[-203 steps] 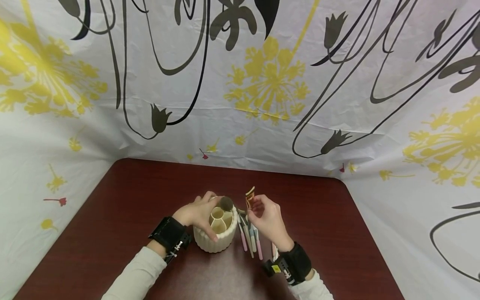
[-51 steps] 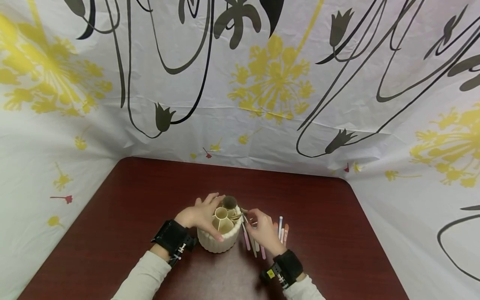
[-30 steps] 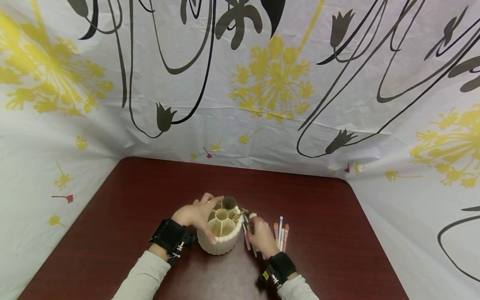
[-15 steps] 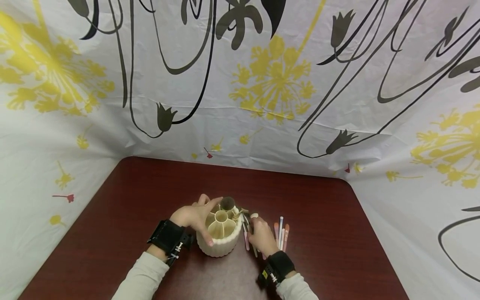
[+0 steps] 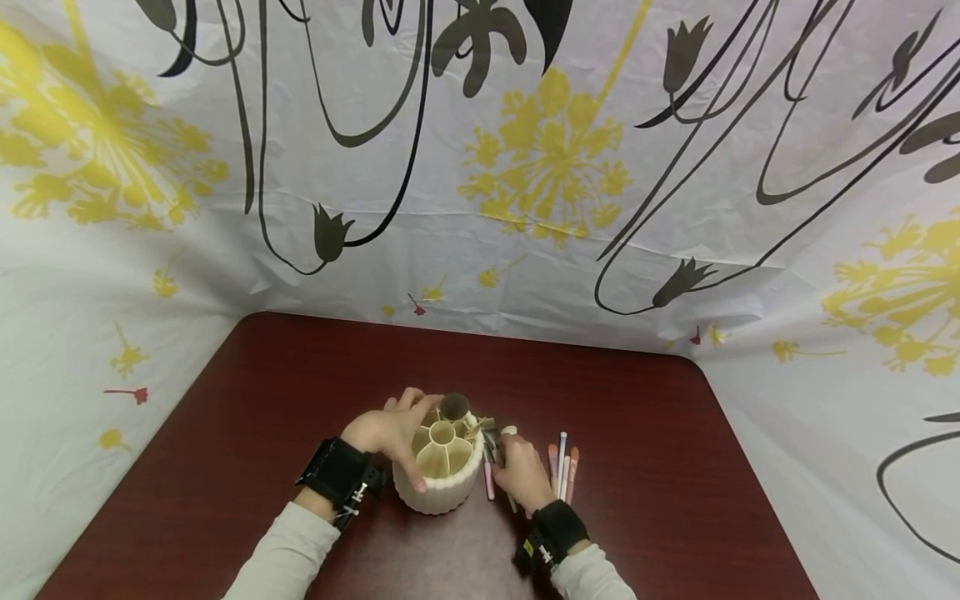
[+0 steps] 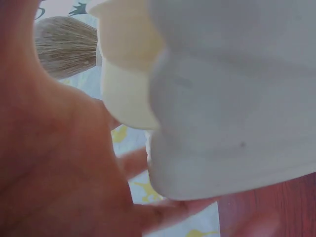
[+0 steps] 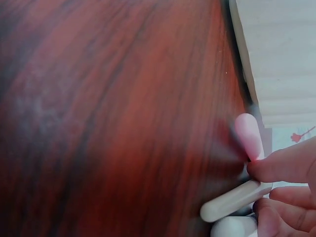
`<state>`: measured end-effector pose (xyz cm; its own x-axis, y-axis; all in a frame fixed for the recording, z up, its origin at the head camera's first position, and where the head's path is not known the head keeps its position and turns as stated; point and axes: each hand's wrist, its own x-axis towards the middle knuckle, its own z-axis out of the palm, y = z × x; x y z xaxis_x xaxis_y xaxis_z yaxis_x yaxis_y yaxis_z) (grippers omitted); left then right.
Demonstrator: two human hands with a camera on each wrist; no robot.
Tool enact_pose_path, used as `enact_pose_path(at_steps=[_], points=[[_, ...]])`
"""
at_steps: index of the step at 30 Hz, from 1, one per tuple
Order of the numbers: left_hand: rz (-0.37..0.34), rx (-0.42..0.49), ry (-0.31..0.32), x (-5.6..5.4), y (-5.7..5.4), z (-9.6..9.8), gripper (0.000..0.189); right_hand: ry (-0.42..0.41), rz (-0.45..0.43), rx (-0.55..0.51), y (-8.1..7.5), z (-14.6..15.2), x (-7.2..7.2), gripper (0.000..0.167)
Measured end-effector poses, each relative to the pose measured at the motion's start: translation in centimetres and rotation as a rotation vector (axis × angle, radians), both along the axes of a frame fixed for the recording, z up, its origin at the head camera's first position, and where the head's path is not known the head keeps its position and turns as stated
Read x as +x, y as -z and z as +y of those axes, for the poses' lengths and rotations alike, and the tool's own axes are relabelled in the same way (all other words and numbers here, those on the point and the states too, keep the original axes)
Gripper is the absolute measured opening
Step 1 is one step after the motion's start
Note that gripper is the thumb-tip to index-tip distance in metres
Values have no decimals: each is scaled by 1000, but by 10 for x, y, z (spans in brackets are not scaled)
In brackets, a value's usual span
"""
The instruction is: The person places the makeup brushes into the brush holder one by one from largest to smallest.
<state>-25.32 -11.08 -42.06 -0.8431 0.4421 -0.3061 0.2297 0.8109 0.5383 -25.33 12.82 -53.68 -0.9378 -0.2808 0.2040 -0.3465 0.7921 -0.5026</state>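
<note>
My left hand [image 5: 393,433] grips the far-left rim and side of a cream, ribbed brush holder [image 5: 435,498], thumb in front and fingers behind. Its top is split into compartments around a round middle tube. At the back of the holder rises a bushy makeup brush [image 6: 66,47], also seen in the left wrist view. Right of the holder, my right hand [image 5: 522,473] is down among several slim makeup brushes, its fingers bent. In the right wrist view the fingertips pinch at a pink-handled makeup brush [image 7: 248,132], with a cream handle [image 7: 229,201] just beneath.
Several brushes with pink and orange ends [image 5: 562,467] lie right of my right hand. Small gold-coloured pieces [image 5: 480,427] show at the holder's right rim. The dark red table [image 5: 337,358] meets a patterned sheet [image 5: 540,275] at its back edge.
Earlier, my right hand held up a small gold-and-brown piece; now it is down at the brushes. Over the last half second the pink handle has shifted slightly left. My left hand stays on the holder.
</note>
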Motion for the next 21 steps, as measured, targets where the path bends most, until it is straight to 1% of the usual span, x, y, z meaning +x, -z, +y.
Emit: enact_pose_path(at_steps=[4, 7, 9, 11, 13, 19, 21], points=[[-20, 65, 48, -2, 1, -1, 127, -4, 6, 0, 1, 0, 0, 21], [-18, 113, 100, -4, 3, -1, 130, -1, 3, 6, 0, -1, 0, 21], [-5, 122, 133, -5, 3, -1, 131, 1, 5, 10, -1, -2, -1, 21], [14, 112, 155, -6, 4, 0, 130, 6, 9, 13, -1, -2, -1, 20], [27, 97, 163, -6, 5, 1, 128, 12, 10, 11, -1, -3, -2, 20], [43, 83, 128, -6, 7, 2, 124, 18, 8, -15, 2, -3, -2, 17], [48, 81, 116, -6, 8, 3, 123, 20, 14, -35, 3, -3, -2, 18]])
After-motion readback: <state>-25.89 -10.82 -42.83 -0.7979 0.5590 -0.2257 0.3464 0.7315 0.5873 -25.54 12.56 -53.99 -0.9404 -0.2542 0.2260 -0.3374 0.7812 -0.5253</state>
